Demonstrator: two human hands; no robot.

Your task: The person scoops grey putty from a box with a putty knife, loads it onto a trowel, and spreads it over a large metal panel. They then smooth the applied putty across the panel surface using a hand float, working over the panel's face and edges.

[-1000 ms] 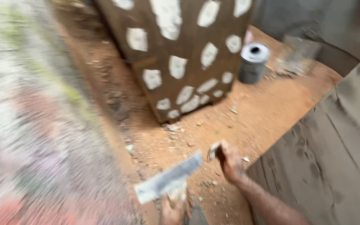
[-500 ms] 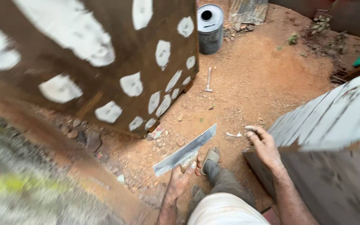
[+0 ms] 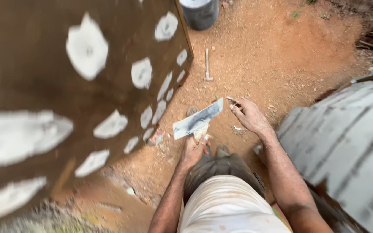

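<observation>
Fingers of left hand (image 3: 191,152) grip flat, putty-smeared scraper (image 3: 197,119).

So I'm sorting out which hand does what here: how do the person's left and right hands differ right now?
The left hand grips a wide flat blade smeared with pale filler, while the right hand pinches only something small and dark, too small to tell, at its fingertips. The left hand sits close to the body above the knee; the right hand reaches further out over the red dirt ground. Both are bare.

Matt metal scraper blade (image 3: 197,121) w/ smears; rough brown wood panel (image 3: 44,86).
</observation>
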